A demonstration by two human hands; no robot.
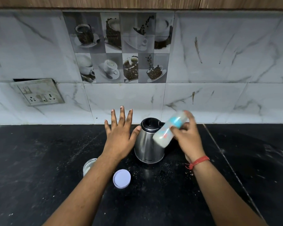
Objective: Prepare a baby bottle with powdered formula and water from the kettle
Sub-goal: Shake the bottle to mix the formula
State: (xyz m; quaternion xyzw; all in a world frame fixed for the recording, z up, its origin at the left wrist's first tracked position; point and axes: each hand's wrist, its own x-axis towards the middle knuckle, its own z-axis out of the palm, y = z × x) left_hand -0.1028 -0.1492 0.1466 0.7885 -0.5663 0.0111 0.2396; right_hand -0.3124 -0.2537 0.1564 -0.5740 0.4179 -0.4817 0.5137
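My right hand [187, 137] grips a baby bottle [167, 130] with a blue band, tilted with its base down-left, blurred, in front of the kettle. White milky liquid shows in its lower part. The steel kettle [148, 144] with a black lid stands on the black counter between my hands. My left hand [121, 132] hovers flat with fingers spread, its thumb near the kettle's left shoulder. A glass jar [89, 166] with white powder sits partly hidden behind my left forearm. Its pale lilac lid [122, 178] lies on the counter beside it.
The black stone counter [39, 160] is speckled with spilled powder around the kettle. A marble-tiled wall [219, 62] rises behind it, with a loose switch-and-socket plate [38, 92] at left. A red thread band circles my right wrist.
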